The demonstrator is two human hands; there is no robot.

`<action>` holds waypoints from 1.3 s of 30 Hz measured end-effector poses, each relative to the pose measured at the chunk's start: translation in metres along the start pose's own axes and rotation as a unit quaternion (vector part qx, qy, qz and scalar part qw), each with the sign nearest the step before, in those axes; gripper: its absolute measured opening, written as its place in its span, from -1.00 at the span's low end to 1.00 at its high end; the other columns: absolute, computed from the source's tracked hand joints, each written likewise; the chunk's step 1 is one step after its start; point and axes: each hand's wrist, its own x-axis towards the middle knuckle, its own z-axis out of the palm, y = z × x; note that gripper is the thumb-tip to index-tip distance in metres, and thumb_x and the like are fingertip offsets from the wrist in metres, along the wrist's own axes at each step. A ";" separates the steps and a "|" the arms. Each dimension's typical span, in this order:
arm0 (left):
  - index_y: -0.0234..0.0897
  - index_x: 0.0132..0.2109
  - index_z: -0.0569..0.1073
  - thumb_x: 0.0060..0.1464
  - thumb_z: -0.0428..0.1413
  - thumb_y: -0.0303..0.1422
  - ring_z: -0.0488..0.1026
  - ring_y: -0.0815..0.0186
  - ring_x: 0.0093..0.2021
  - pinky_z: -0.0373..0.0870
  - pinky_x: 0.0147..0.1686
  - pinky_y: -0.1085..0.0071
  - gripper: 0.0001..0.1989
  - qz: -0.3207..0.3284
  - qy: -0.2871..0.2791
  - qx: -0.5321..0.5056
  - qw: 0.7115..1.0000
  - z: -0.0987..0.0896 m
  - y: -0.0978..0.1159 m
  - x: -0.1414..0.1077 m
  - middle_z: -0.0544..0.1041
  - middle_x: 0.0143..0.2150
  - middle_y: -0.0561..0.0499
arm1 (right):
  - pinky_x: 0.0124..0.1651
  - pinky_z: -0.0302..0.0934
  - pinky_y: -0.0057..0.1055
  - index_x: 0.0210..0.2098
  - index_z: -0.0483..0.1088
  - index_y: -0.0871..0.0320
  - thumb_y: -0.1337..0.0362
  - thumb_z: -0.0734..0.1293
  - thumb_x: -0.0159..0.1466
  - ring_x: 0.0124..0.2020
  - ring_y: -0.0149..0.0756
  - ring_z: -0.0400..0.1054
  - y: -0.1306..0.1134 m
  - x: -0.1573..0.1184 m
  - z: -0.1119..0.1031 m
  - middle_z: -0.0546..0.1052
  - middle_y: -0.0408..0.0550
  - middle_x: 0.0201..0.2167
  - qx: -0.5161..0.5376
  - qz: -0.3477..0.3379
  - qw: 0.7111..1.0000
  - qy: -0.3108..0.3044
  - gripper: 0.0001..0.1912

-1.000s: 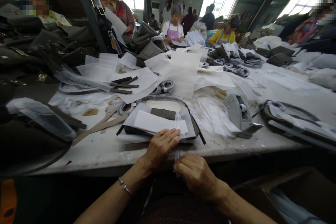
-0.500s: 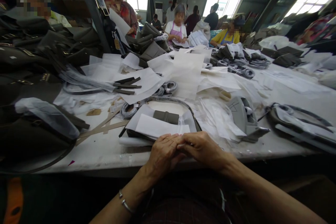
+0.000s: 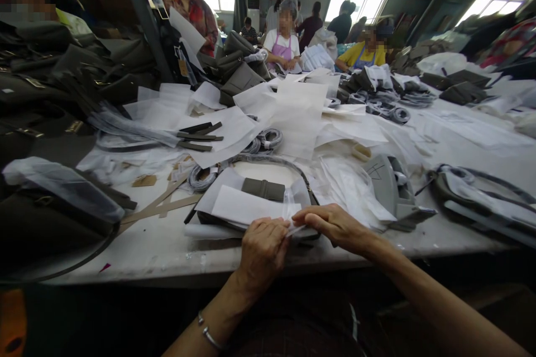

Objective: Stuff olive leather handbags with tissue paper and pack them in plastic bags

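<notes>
A dark grey-green handbag (image 3: 263,189) lies on the table in front of me, its handle (image 3: 293,166) wrapped in clear film and curving away from me. Across its body lies a white paper sheet (image 3: 245,205). Thin white wrapping (image 3: 290,203) runs down the bag's front to my hands. My left hand (image 3: 266,248) has its fingers curled closed on that wrapping at the bag's near edge. Close beside it, my right hand (image 3: 335,226) pinches the same wrapping, its thumb partly hidden beneath the fingers.
A grey tape dispenser (image 3: 383,187) stands at the right, near another wrapped bag (image 3: 473,195). Coiled straps (image 3: 201,177) and paper sheets (image 3: 299,117) lie beyond my bag. Dark bags (image 3: 46,122) are piled at the left. Several people are across the table.
My hands, overlapping before, have come apart slightly. The right has moved to the right and its fingers are straighter; the wrapping between them now shows.
</notes>
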 end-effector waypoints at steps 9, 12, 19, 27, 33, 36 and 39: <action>-0.22 -0.36 0.35 0.25 -0.01 -0.43 0.44 0.24 -0.37 0.36 -0.22 0.25 -0.82 -0.044 -0.020 0.063 0.997 0.006 0.005 0.006 0.46 -0.46 0.01 | -0.18 0.22 -0.40 -0.35 0.54 0.08 0.16 0.33 0.31 -0.35 -0.31 0.44 0.004 0.016 0.022 0.60 -0.13 -0.42 -0.122 -0.023 0.988 0.091 -0.81; -0.22 -0.39 0.32 0.26 0.00 -0.42 0.40 0.25 -0.39 0.33 -0.23 0.26 -0.79 -0.055 -0.017 0.079 0.995 0.008 0.008 0.009 0.40 -0.49 0.03 | -0.23 0.20 -0.41 -0.38 0.50 0.08 0.21 0.34 0.29 -0.36 -0.31 0.42 0.007 0.018 0.031 0.57 -0.14 -0.43 -0.130 -0.022 0.983 0.128 -0.85; -0.21 -0.38 0.29 0.26 0.02 -0.41 0.36 0.24 -0.40 0.26 -0.29 0.28 -0.80 -0.075 -0.026 0.129 0.988 0.011 0.010 0.016 0.39 -0.47 0.04 | -0.24 0.22 -0.43 -0.38 0.41 0.13 0.34 0.34 0.24 -0.36 -0.37 0.36 0.013 0.016 0.035 0.48 -0.10 -0.31 -0.095 -0.007 0.978 0.183 -0.94; -0.24 -0.29 0.34 0.27 -0.03 -0.47 0.36 0.25 -0.39 0.29 -0.33 0.31 -0.86 -0.066 -0.031 0.154 0.985 0.012 0.008 0.021 0.41 -0.41 0.02 | -0.28 0.19 -0.46 -0.44 0.42 0.14 0.33 0.37 0.24 -0.43 -0.43 0.31 0.011 0.028 0.034 0.42 -0.15 -0.36 -0.107 0.046 0.984 0.137 -0.89; -0.29 -0.08 0.42 0.27 -0.05 -0.54 0.46 0.26 -0.05 0.41 -0.04 0.32 -0.81 0.063 -0.013 0.048 0.997 0.001 0.002 0.009 0.53 -0.10 -0.11 | -0.21 0.17 -0.44 -0.41 0.39 0.13 0.41 0.35 0.20 -0.35 -0.39 0.30 0.020 0.029 0.036 0.37 -0.15 -0.34 -0.097 0.064 0.983 0.141 -0.91; -0.36 0.04 0.40 0.26 -0.03 -0.53 0.44 0.21 0.06 0.37 0.09 0.24 -0.76 0.104 -0.048 0.043 0.992 -0.003 0.005 0.003 0.54 -0.05 -0.13 | -0.18 0.16 -0.43 -0.44 0.37 0.13 0.42 0.35 0.18 -0.34 -0.38 0.30 0.024 0.030 0.036 0.37 -0.16 -0.36 -0.085 0.069 0.984 0.142 -0.90; -0.39 0.10 0.37 0.29 -0.03 -0.41 0.45 0.16 0.02 0.38 0.08 0.17 -0.71 0.083 -0.084 0.070 0.991 -0.003 0.009 -0.001 0.54 -0.02 -0.17 | -0.20 0.14 -0.44 -0.47 0.35 0.13 0.40 0.35 0.16 -0.35 -0.38 0.28 0.025 0.032 0.034 0.36 -0.17 -0.39 -0.090 0.081 0.982 0.142 -0.89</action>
